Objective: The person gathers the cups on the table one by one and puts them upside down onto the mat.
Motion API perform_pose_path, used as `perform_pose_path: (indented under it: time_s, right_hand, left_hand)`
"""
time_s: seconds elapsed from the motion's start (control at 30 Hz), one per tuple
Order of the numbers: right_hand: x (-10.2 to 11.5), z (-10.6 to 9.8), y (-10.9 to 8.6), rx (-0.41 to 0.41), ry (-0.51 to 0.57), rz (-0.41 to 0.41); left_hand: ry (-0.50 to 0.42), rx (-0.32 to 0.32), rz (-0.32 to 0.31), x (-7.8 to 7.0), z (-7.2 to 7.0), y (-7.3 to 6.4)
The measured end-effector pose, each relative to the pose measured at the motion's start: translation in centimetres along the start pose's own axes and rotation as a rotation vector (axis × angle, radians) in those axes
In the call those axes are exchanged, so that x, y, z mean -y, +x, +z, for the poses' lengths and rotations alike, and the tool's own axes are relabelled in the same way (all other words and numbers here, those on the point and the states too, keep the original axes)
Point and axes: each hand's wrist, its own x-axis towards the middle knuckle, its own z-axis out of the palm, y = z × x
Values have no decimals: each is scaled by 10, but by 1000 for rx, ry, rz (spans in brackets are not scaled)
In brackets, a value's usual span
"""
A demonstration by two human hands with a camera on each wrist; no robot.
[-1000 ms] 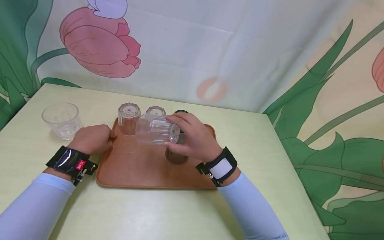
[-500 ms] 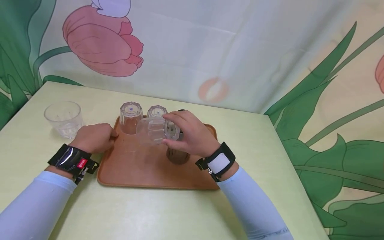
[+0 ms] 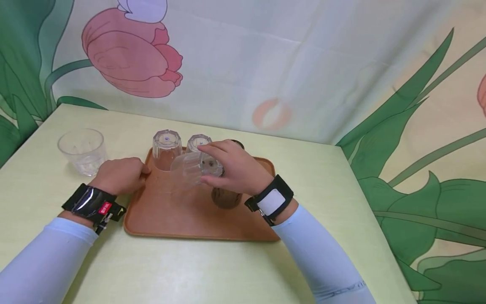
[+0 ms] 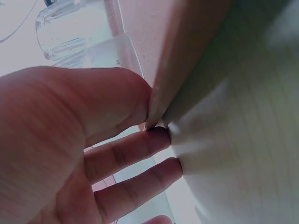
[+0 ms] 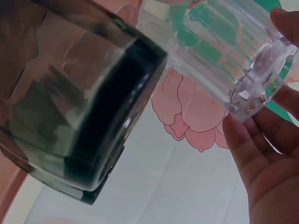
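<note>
My left hand is at the left edge of the brown tray. In the left wrist view its thumb and a finger pinch the tray rim. My right hand holds a clear faceted drinking glass by its base, over the tray. That glass is tilted, base toward the right palm and mouth to the left. In the right wrist view the thumb and fingers grip around the base of the glass. Under the right hand a smoky dark glass is partly hidden.
Two clear glasses stand upside down at the tray's back left. Another dark glass shows behind the right hand. A wider clear glass stands upright on the table left of the tray. A flower-printed curtain hangs behind.
The right hand has shifted slightly left with the clear glass, and its base has turned more toward the head camera. The left hand keeps its place on the tray rim.
</note>
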Motion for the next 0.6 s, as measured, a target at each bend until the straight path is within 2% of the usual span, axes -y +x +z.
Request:
perform_pose_path:
  time_s: [0.27, 0.6]
  right_hand:
    - [-4, -1, 12, 97, -42, 39]
    - [-2, 4, 12, 176, -60, 47]
  left_hand:
    - [13, -8, -5, -1, -4, 1]
    - [11, 0, 2, -2, -2, -1]
